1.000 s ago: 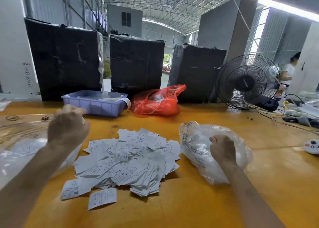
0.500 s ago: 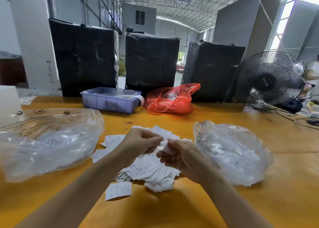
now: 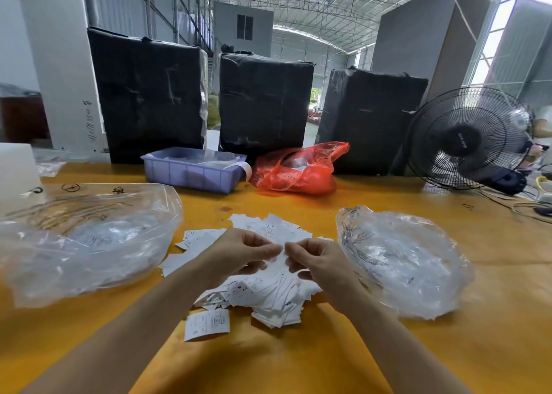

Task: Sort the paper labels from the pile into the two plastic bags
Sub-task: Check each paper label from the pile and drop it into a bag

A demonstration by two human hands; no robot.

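Observation:
A pile of white paper labels (image 3: pixel 268 298) lies in the middle of the yellow table (image 3: pixel 298 363). One label (image 3: pixel 207 324) lies apart at the near edge of the pile. My left hand (image 3: pixel 236 254) and my right hand (image 3: pixel 316 262) hover over the pile, fingertips almost meeting, fingers curled and pinching labels from the top. A clear plastic bag (image 3: pixel 83 244) with labels inside lies to the left. Another clear plastic bag (image 3: pixel 400 262) with labels lies to the right.
Behind the pile stand a purple plastic bin (image 3: pixel 191 174) and a red plastic bag (image 3: pixel 295 172). Three black wrapped bales (image 3: pixel 263 101) line the table's far edge. A black fan (image 3: pixel 469 137) and cables sit at the right. A white box (image 3: pixel 15 169) stands far left.
A second ago each hand was at a bag, left at the left one, right in the right one. Both hands came to the middle over the pile and now pinch labels.

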